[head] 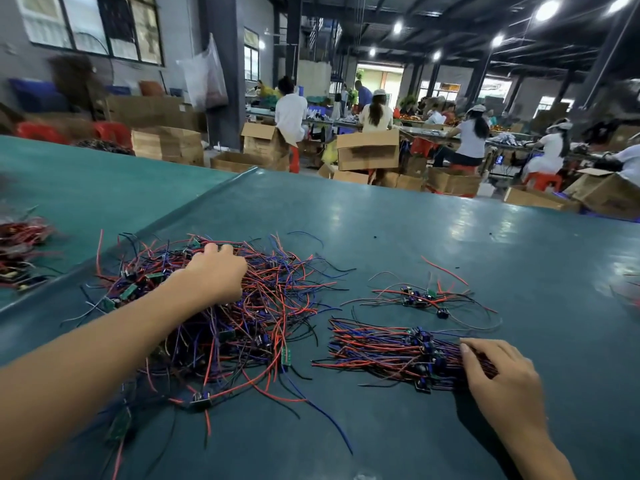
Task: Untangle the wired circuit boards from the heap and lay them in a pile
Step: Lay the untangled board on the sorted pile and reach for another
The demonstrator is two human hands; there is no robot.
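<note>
head view puts our left hand point(216, 271) on top of the heap point(263, 306), knuckles up, fingers curled down among the red, blue and black wires. the fingertips are buried, so we cannot tell whether they pinch a board or only rake the strands. small green boards show just to the left of this hand, tangled in.

our right hand point(498, 372) curls round the right end of the pile point(381, 351), thumb on top, wires running out between thumb and fingers. the pile's long axis runs straight away from that grip toward the left hand's side, with boards bunched close to the fingers and free wire tips pointing at the heap. heap and pile lie apart, a bare strip of table point(381, 220) between them.

we judge that whatever the left hand lifts has to travel to its right, across that strip, and be laid along the same axis. the left hand is nearer the heap, the right nearer the pile.

beyond the right hand's fingertips a loose cluster point(420, 299) of a few boards lies spread, separate from the pile.

containers: cardboard boxes point(367, 150) stand far beyond both hands, off the table. we cannot make out what they hold.
</note>
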